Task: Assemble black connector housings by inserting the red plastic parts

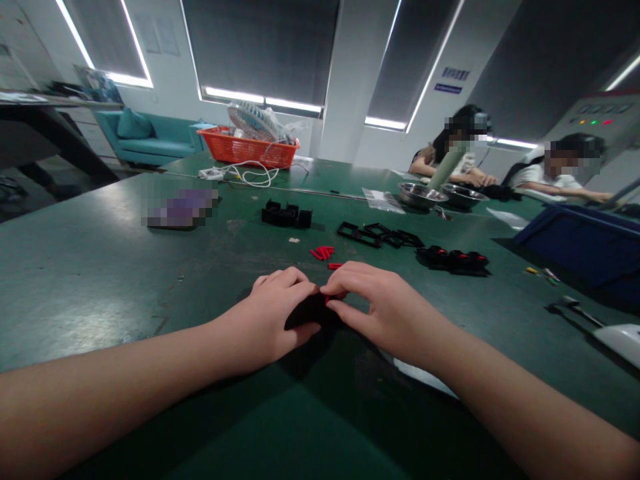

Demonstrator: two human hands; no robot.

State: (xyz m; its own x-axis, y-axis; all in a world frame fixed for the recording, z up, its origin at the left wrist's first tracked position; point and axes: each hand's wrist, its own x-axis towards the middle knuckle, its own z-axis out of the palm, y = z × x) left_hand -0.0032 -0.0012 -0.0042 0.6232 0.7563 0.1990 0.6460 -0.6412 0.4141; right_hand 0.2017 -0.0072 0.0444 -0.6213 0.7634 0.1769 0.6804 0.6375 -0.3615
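Note:
My left hand (277, 317) is wrapped round a black plastic part (305, 310) near the middle of the green table. Fingers and thumb of my right hand (370, 300) pinch a small red piece (327, 301) at the part's right end; most of that piece is hidden. Just beyond my fingers lie a red plastic strip (335, 266) and a small pile of red pieces (323, 253). Farther off are a black bracket-like part (287, 215), several flat black frames (379, 235) and a black assembly with red spots (453, 260).
A blue bin (585, 247) stands at the right, with a white-handled tool (620, 343) nearer me. A purple object (183, 208) lies at left. An orange basket (250, 148), a white cable (255, 175) and metal bowls (423, 195) are farther back. Two people sit at the far right.

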